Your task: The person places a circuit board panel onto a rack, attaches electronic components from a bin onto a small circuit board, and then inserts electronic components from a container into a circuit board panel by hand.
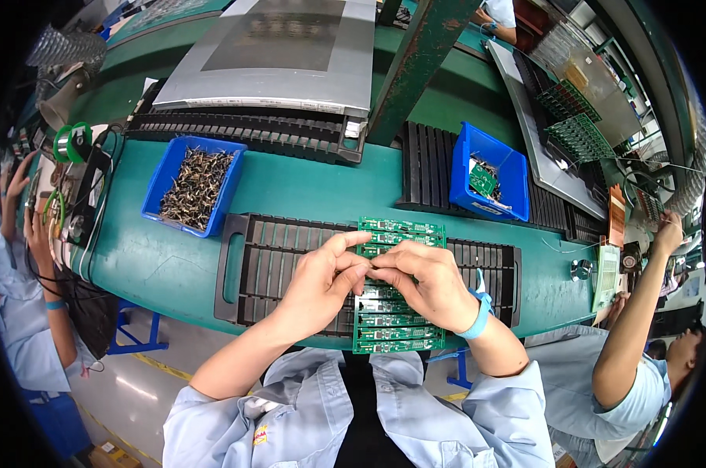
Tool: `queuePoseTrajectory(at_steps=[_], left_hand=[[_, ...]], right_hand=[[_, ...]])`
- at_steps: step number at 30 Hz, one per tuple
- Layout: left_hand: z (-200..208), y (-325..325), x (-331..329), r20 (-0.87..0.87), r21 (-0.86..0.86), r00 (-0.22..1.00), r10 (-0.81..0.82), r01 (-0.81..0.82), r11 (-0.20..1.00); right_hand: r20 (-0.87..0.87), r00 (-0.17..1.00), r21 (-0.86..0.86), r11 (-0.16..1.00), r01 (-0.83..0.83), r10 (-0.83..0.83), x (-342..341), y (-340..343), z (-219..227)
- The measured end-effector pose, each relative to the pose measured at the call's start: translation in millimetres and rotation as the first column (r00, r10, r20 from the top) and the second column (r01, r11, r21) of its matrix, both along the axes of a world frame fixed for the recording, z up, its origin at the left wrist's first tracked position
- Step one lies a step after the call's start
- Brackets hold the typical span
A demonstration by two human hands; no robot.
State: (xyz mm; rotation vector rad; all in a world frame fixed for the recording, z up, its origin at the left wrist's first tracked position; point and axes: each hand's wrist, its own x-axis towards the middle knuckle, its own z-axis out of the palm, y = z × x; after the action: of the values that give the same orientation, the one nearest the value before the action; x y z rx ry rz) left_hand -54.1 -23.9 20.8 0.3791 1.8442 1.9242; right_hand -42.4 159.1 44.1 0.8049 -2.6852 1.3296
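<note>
A green circuit board panel (pixel 400 334), split into several long strips, lies across a black slotted tray (pixel 271 230) in front of me. Over the panel's middle, my left hand (pixel 321 277) and my right hand (pixel 421 281) meet at the fingertips. Thumb and forefinger of each hand are pinched together. Whatever they pinch is too small and too covered to make out. A blue wrist strap (pixel 478 316) circles my right wrist. Beyond my left hand stands a blue bin (pixel 154 187) full of small loose components (pixel 197 187) with metal leads.
A second blue bin (pixel 513 175) holding a few board pieces sits at the back right on black racks (pixel 427 168). A large grey panel (pixel 267 62) rests on a rack behind. A green post (pixel 415 70) rises between them. Co-workers' arms (pixel 638 312) show at both sides.
</note>
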Motion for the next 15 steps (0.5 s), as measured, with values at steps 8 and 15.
queuePoseTrajectory(at_steps=[8, 15], left_hand=[[-9.8, -2.9, -3.6, 0.251, 0.357, 0.968, -0.031, -0.063, 0.932], [-3.5, -0.9, -5.6, 0.334, 0.54, 0.943, -0.017, -0.176, 0.823]], right_hand=[[-0.084, 0.995, 0.083, 0.995, 0.057, -0.05, -2.7, 13.8, 8.1], [-0.095, 0.992, 0.295, 0.95, 0.103, -0.078, 2.3, 30.4, 4.8]])
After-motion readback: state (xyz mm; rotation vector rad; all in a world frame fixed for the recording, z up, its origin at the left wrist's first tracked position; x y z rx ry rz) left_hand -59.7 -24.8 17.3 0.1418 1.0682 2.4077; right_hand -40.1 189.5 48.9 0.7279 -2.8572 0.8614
